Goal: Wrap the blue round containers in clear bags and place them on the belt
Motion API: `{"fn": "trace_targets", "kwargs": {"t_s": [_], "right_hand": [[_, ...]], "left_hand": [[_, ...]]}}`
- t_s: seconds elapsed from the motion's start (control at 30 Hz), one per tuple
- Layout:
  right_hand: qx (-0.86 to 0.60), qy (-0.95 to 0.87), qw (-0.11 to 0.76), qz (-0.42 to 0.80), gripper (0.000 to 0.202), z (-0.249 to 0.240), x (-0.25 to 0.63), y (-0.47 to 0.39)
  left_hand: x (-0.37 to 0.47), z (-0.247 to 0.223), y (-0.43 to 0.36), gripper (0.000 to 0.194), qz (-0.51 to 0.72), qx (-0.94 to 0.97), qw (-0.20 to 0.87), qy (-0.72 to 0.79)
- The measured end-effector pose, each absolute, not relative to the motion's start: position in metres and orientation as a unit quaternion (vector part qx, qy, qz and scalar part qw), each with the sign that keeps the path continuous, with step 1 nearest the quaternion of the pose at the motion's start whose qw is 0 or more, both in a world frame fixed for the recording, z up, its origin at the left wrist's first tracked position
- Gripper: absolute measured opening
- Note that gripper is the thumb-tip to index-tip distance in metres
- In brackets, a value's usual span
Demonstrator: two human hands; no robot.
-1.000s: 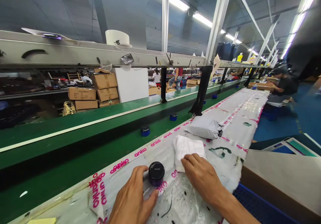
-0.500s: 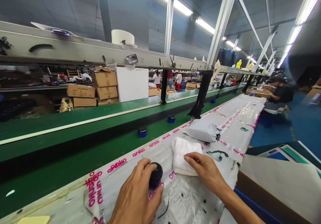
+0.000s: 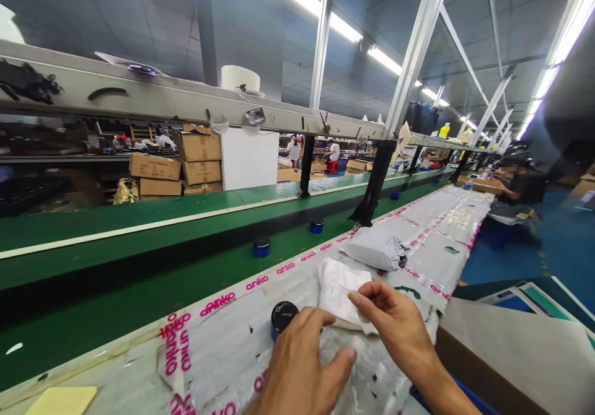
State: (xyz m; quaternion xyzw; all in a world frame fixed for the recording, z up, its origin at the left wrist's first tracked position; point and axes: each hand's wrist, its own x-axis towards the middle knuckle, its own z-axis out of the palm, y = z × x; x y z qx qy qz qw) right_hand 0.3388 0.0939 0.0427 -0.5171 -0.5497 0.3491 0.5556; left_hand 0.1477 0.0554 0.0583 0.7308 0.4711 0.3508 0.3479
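A round jar (image 3: pixel 283 318) with a black lid and blue body stands on the plastic-covered table (image 3: pixel 209 334). My left hand (image 3: pixel 309 362) is just right of and in front of it, thumb and fingers apart, holding nothing. My right hand (image 3: pixel 395 319) is over the near right part of a stack of thin white sheets or cloths (image 3: pixel 341 291), thumb and index finger pinched together; whether a sheet is between them is too small to tell. Behind the stack lies a grey-white plastic packet (image 3: pixel 374 248).
Two blue jars with black lids (image 3: pixel 261 247) (image 3: pixel 317 226) sit on the green conveyor (image 3: pixel 139 285) left of the table. Yellow pad (image 3: pixel 62 401) at bottom left. Cardboard box (image 3: pixel 515 340) at right. A seated person (image 3: pixel 520 179) is farther along the table.
My left hand has come off the jar and moved right, toward the white stack. My right hand has shifted slightly right, still pinched. The view has shifted a little.
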Motion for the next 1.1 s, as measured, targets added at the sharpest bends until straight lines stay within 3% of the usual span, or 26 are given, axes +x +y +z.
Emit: {"fn": "trace_targets", "kwargs": {"t_s": [0.27,0.47,0.6,0.7,0.8,0.87,0.97,1.1], "right_hand": [[-0.366,-0.502,0.544,0.564,0.037,0.053,0.297,0.077],[-0.362,-0.48,0.533,0.595,0.042,0.049,0.273,0.079],[-0.396,-0.542,0.519,0.528,0.041,0.047,0.267,0.079],[-0.407,-0.68,0.507,0.339,0.021,0.043,0.265,0.077],[-0.343,-0.804,0.476,0.099,0.013,0.042,0.262,0.073],[-0.302,-0.842,0.447,-0.012,0.02,0.044,0.259,0.071],[-0.296,-0.861,0.397,-0.115,0.026,0.049,0.252,0.067],[-0.332,-0.864,0.337,-0.172,0.019,0.06,0.246,0.065]], "left_hand": [[0.142,0.064,0.061,0.026,0.467,0.552,0.528,0.445],[0.113,0.063,0.057,0.038,0.476,0.511,0.561,0.445],[0.098,0.054,0.059,0.034,0.477,0.477,0.554,0.489],[0.088,0.049,0.057,0.022,0.493,0.468,0.525,0.513],[0.077,0.049,0.048,0.005,0.476,0.572,0.385,0.545],[0.07,0.048,0.04,0.017,0.427,0.689,0.217,0.544],[0.064,0.047,0.033,0.036,0.336,0.783,-0.038,0.522],[0.064,0.055,0.034,0.034,0.279,0.787,-0.216,0.506]]}}
